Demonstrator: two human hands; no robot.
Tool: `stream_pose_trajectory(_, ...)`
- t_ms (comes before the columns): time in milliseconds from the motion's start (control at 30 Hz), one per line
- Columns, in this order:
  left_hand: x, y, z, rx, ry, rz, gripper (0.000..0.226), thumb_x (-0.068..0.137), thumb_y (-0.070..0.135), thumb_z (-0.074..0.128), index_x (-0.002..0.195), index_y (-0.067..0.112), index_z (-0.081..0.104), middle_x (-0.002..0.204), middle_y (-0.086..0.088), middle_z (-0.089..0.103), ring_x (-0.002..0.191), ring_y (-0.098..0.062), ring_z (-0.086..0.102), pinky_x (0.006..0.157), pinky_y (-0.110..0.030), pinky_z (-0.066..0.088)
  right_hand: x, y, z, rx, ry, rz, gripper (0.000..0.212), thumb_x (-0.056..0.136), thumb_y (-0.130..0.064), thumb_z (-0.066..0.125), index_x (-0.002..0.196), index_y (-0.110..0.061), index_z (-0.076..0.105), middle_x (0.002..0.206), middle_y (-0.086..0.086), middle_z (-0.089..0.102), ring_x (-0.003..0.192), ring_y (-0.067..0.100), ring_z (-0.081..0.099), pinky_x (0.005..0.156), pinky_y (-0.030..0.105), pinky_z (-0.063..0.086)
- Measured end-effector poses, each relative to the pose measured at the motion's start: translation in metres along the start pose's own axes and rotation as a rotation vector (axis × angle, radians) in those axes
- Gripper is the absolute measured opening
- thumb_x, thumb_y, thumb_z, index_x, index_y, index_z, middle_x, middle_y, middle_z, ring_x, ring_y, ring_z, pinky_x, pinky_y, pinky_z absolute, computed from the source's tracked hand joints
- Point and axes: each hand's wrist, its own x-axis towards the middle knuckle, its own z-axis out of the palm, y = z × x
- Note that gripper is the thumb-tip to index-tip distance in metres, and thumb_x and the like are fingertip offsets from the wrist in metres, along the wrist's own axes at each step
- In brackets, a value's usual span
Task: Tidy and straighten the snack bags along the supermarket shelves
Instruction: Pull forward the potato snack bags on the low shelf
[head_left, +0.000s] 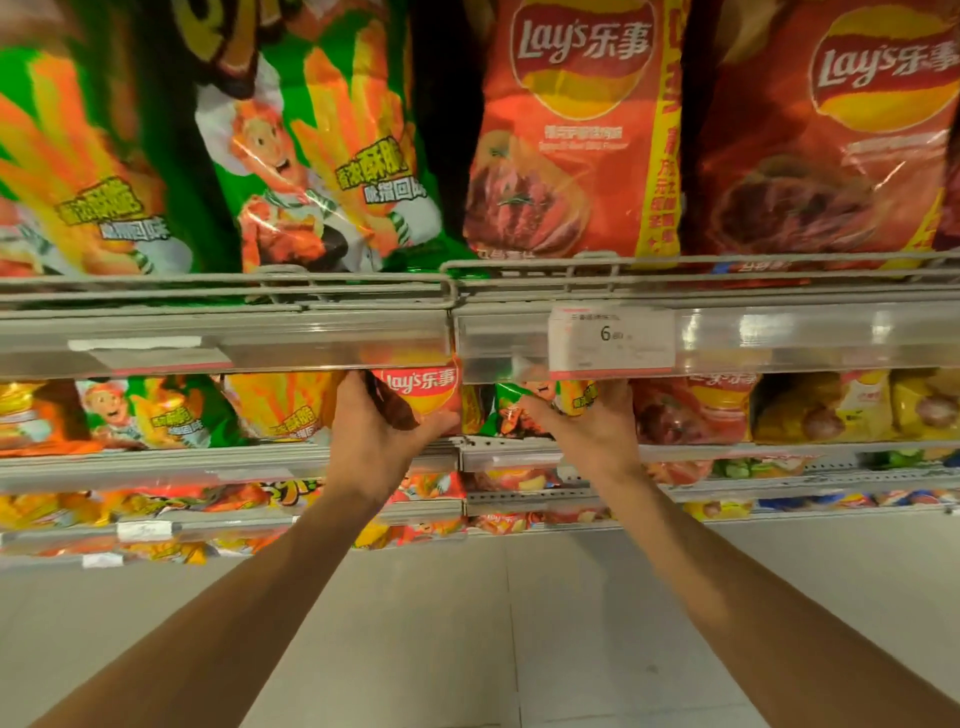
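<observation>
On the second shelf my left hand (371, 436) grips a small red Lay's bag (428, 389), thumb under its lower edge and fingers round its left side. Beside it my right hand (592, 423) holds a small green fries bag (524, 408), fingers curled over its top right. Both bags stand just under the upper shelf's price rail (311, 343), which hides their tops. More green and orange fries bags (171, 415) stand to the left and red Lay's bags (691, 410) to the right.
Large green fries bags (311, 145) and large red Lay's bags (576, 130) fill the top shelf behind a wire guard (597, 273). A price tag (610, 338) hangs on the rail. Lower shelves (519, 499) hold more bags. Pale floor tiles (519, 623) lie below.
</observation>
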Motion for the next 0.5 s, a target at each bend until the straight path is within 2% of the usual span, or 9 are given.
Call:
stream_pose_trajectory(100,0.021,-0.004,-0.001,-0.031,-0.102,-0.039,0.072,0.058,0.026,0.094,0.115,0.022,0.050,0.097,0.015,0.063,0.083,0.007,0.060,0.068,-0.004,0.047,0.014,0.006,0.006,0.007,-0.048,0.136,0.110,0.059,-0.060,0.090,0.147,-0.019,0.039,0.141,0.000,0.054,0.132,0.020,0.051,0.113,0.030,0.042)
stream_pose_trajectory(167,0.034,-0.005,-0.001,-0.035,-0.154,-0.081,0.069,0.056,0.025,0.094,0.110,0.026,0.051,0.095,0.019,0.063,0.081,0.013,0.058,0.062,0.002,0.042,0.017,0.009,0.008,0.046,-0.025,0.193,0.108,0.054,-0.061,0.092,0.141,-0.022,0.040,0.132,-0.007,0.060,0.126,0.019,0.058,0.106,0.025,0.044)
stream_pose_trajectory(233,0.041,-0.008,-0.002,-0.023,-0.177,-0.096,0.069,0.054,0.029,0.095,0.111,0.024,0.057,0.094,0.018,0.066,0.083,0.009,0.061,0.064,-0.002,0.046,0.017,0.008,0.009,0.055,-0.010,0.204,0.108,0.055,-0.058,0.093,0.141,-0.023,0.038,0.131,-0.005,0.062,0.124,0.022,0.059,0.099,0.025,0.042)
stream_pose_trajectory(267,0.043,-0.010,-0.004,-0.022,-0.172,-0.114,0.071,0.052,0.032,0.095,0.112,0.021,0.059,0.095,0.014,0.068,0.087,0.003,0.064,0.071,-0.008,0.050,0.017,0.007,0.009,0.055,-0.005,0.195,0.106,0.057,-0.057,0.093,0.141,-0.023,0.039,0.132,-0.003,0.063,0.123,0.023,0.060,0.098,0.026,0.043)
stream_pose_trajectory(333,0.045,-0.014,-0.007,-0.040,-0.156,-0.167,0.076,0.049,0.035,0.095,0.115,0.017,0.062,0.099,0.005,0.072,0.094,-0.013,0.069,0.086,-0.030,0.057,0.015,0.005,0.009,0.059,0.014,0.169,0.102,0.059,-0.055,0.093,0.142,-0.023,0.043,0.131,-0.003,0.065,0.121,0.021,0.060,0.096,0.022,0.042)
stream_pose_trajectory(367,0.045,-0.014,-0.008,-0.058,-0.159,-0.199,0.077,0.049,0.036,0.095,0.115,0.015,0.063,0.100,0.000,0.074,0.093,-0.019,0.071,0.087,-0.038,0.058,0.013,0.004,0.008,0.068,0.027,0.160,0.100,0.059,-0.055,0.093,0.141,-0.023,0.046,0.129,-0.005,0.065,0.119,0.018,0.060,0.093,0.016,0.040)
stream_pose_trajectory(433,0.043,-0.010,-0.008,-0.085,-0.172,-0.238,0.073,0.047,0.037,0.094,0.109,0.013,0.065,0.094,-0.004,0.076,0.080,-0.022,0.074,0.077,-0.040,0.061,0.009,-0.001,0.005,0.101,0.052,0.144,0.096,0.059,-0.054,0.093,0.138,-0.024,0.050,0.124,-0.010,0.065,0.113,0.010,0.059,0.086,0.006,0.037)
stream_pose_trajectory(500,0.041,-0.003,-0.006,-0.106,-0.155,-0.254,0.062,0.051,0.031,0.094,0.103,0.016,0.065,0.086,-0.001,0.075,0.066,-0.015,0.074,0.060,-0.028,0.060,0.005,-0.006,0.003,0.151,0.072,0.136,0.093,0.058,-0.053,0.094,0.135,-0.024,0.052,0.122,-0.013,0.067,0.111,0.008,0.061,0.090,0.010,0.043)
